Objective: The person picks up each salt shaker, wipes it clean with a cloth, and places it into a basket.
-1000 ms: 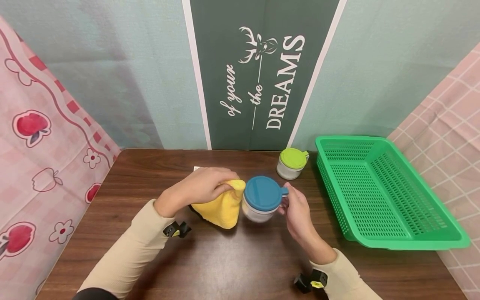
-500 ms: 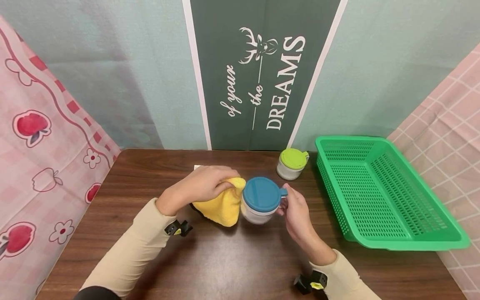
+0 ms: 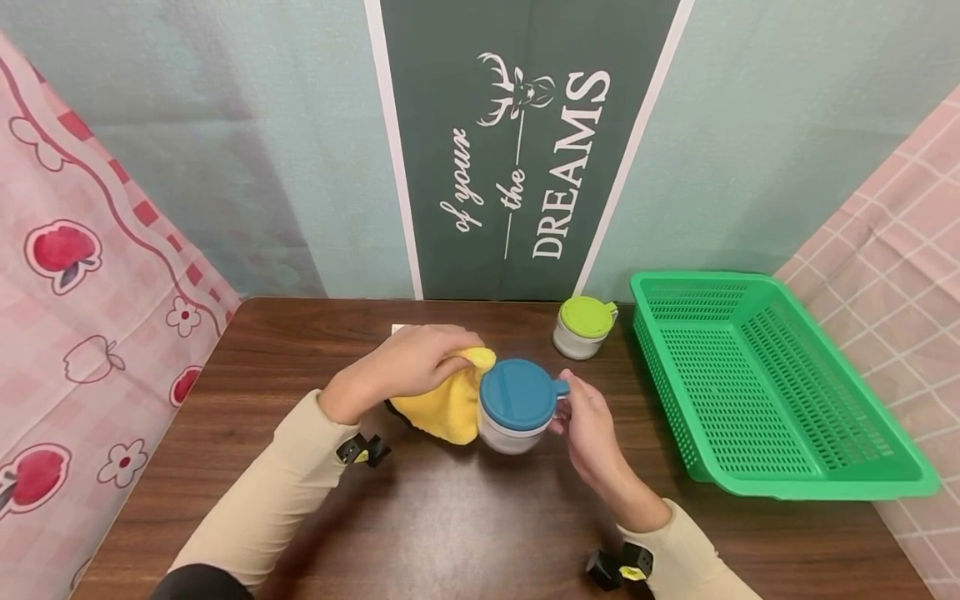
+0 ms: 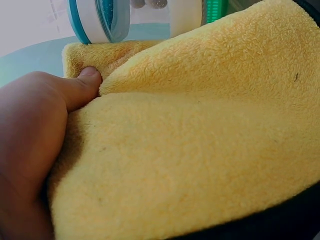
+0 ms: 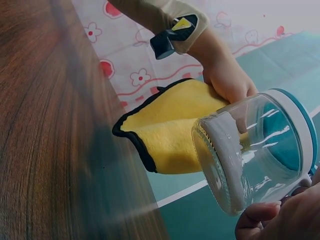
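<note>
1. The jar [image 3: 513, 417] is near the middle of the table [image 3: 450, 525], held just above the wood; its axis from base to lid [image 3: 517, 394] stands close to upright, lid up.
2. Its handle [image 5: 291, 187] points right, and the right hand [image 3: 588, 425] grips it.
3. The left hand [image 3: 408, 362] pinches the yellow cloth [image 3: 442, 412], which hangs beside the jar's left wall; how firmly cloth meets glass I cannot tell.
4. The right wrist view shows clear glass, white stuff [image 5: 227, 150] inside near the base and the cloth's black edging, whereas from the head the lid covers much of the jar.
5. The left wrist view shows the thumb [image 4: 89, 82] on the cloth.
6. Only the head view takes in the whole green basket [image 3: 817, 487], with a green-lidded jar [image 3: 585, 329] near it.
</note>
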`<state>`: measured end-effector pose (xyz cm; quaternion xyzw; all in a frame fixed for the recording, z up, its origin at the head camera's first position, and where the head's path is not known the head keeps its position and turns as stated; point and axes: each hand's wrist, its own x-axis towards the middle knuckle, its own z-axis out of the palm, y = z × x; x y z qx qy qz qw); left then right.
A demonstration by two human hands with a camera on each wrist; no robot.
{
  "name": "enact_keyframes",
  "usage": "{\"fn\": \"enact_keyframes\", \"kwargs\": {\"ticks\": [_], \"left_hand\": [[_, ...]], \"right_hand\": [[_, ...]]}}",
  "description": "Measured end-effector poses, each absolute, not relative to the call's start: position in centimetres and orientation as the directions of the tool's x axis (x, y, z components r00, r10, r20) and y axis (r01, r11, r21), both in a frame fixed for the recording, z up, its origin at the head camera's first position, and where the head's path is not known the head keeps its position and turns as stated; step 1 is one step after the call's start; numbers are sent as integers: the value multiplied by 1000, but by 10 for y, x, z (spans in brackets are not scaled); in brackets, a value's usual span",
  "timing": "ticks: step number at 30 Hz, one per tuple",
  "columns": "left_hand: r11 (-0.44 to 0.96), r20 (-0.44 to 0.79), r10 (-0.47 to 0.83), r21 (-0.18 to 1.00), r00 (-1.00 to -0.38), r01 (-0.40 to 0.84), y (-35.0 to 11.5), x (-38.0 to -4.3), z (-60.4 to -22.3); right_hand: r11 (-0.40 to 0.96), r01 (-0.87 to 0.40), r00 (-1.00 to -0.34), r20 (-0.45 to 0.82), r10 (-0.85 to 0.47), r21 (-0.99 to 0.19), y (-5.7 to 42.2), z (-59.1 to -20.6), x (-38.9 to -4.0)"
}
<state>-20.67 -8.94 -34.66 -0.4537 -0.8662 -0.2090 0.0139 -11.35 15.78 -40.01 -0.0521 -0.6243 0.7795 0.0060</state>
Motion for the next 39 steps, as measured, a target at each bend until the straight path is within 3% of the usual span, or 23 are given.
{"fn": "enact_keyframes", "kwargs": {"ticks": [23,39], "left_hand": [[468,191,805,378,-562,799,-68,-217,-346],[419,159,852,364,-499,832,-50,-219,-338]], "right_hand": [[-229,122,-990,-136,46,-966,148,-401,-111],[-204,131,-990,-138,22,-970,143,-402,-109]]}}
